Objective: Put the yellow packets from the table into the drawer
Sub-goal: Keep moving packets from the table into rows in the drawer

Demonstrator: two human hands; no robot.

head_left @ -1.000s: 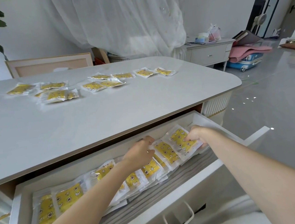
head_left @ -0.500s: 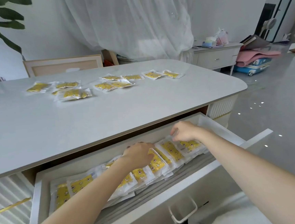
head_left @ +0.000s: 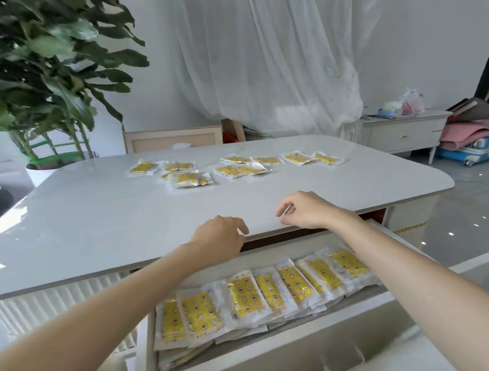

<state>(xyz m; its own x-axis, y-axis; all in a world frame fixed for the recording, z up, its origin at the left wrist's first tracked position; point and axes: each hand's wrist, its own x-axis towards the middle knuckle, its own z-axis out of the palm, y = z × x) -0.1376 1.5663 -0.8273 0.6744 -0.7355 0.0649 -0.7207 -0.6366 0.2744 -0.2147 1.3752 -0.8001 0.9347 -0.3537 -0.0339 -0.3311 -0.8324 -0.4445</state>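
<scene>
Table: one table (head_left: 93, 228), white-topped.
Drawer: one drawer (head_left: 282, 356), pulled open at the 6 o'clock side.
Table packets: about eleven table packets (head_left: 297, 157) strung along the 12 o'clock side. Several overlap, so the tally is close, not firm.
Drawer packets: eight drawer packets (head_left: 244, 296) show faces in one row. More lie beneath, uncounted.
Hands: two, left hand (head_left: 218, 238) and right hand (head_left: 307, 211).
Background: one plant (head_left: 50, 69) at 10 o'clock; one cabinet (head_left: 401, 136) and one suitcase (head_left: 476, 150) at 2 o'clock.

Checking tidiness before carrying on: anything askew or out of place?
Nothing spilled or damaged. The drawer packets lie in a neat overlapping row; the table packets are scattered loosely at the far side, some overlapping.
</scene>
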